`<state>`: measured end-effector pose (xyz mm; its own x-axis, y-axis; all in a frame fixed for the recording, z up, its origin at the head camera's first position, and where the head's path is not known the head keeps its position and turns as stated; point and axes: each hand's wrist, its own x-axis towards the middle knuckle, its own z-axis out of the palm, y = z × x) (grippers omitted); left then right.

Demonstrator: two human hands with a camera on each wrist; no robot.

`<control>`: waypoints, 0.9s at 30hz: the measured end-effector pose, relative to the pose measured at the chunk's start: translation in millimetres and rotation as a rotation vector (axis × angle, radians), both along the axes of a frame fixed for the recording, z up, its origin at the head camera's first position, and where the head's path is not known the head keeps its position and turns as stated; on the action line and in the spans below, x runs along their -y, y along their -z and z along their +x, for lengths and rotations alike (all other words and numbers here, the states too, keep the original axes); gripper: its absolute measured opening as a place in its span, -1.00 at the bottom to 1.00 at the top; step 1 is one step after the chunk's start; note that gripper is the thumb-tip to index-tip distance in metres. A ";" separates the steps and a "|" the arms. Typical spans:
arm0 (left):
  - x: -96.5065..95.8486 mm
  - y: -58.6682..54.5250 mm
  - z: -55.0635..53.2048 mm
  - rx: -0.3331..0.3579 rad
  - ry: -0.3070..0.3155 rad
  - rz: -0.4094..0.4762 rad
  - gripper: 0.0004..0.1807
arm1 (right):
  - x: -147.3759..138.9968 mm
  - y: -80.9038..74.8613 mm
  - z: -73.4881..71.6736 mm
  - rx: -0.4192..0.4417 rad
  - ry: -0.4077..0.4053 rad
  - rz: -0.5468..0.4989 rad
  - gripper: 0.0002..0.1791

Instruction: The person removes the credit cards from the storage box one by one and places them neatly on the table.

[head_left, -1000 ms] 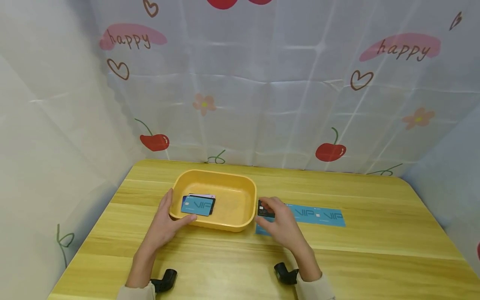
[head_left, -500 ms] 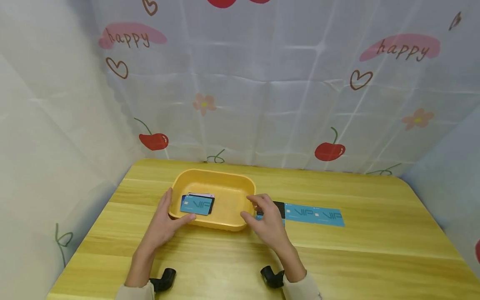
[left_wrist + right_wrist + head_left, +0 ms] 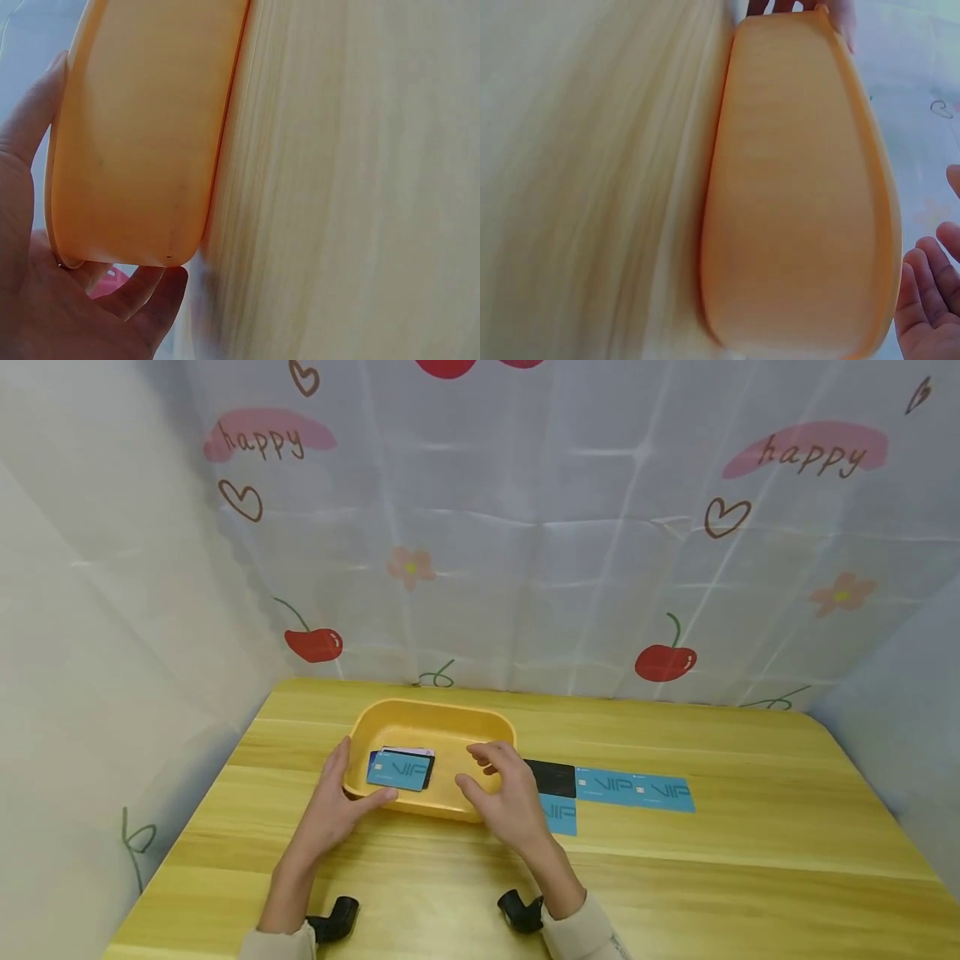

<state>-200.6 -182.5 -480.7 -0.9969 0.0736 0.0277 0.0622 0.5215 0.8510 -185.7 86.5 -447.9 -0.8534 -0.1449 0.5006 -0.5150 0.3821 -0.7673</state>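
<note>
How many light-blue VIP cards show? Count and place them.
4: one light-blue card uppermost in the yellow tub, a second and third right of the black card, a fourth nearer the person, partly behind the right hand. More may be hidden.

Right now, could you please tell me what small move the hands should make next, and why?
Probably the right hand should reach left and pinch the top blue card in the yellow tray: that hand hovers, seemingly empty, over the tray's right side, while the left hand holds the tray's other end.
</note>
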 end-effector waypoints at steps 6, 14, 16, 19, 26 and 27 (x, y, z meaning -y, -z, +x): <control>-3.7 -0.7 1.1 0.004 -0.004 0.045 0.33 | 11.2 -4.2 -5.6 0.049 -0.029 0.023 -0.60; -3.2 -1.5 1.2 0.014 -0.009 0.021 0.32 | 31.1 -9.4 -17.7 0.082 -0.076 0.118 -0.57; -3.3 -2.3 1.5 0.015 -0.009 0.015 0.32 | 35.5 -9.1 -21.0 0.095 -0.085 0.136 -0.56; -3.5 -3.3 1.4 0.012 -0.009 0.010 0.32 | 40.9 -8.3 -25.0 0.114 -0.089 0.166 -0.54; -3.7 -4.6 1.7 0.014 -0.005 0.009 0.31 | 50.0 -9.3 -31.4 0.158 -0.071 0.250 -0.52; -3.5 -4.7 1.9 0.014 -0.005 0.009 0.30 | 51.2 -10.0 -32.4 0.165 -0.072 0.264 -0.51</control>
<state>-198.7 -179.0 -476.0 -0.9975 0.0685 0.0146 0.0478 0.5139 0.8565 -218.1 35.4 -437.9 -0.9030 -0.3140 0.2932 -0.4244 0.5465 -0.7220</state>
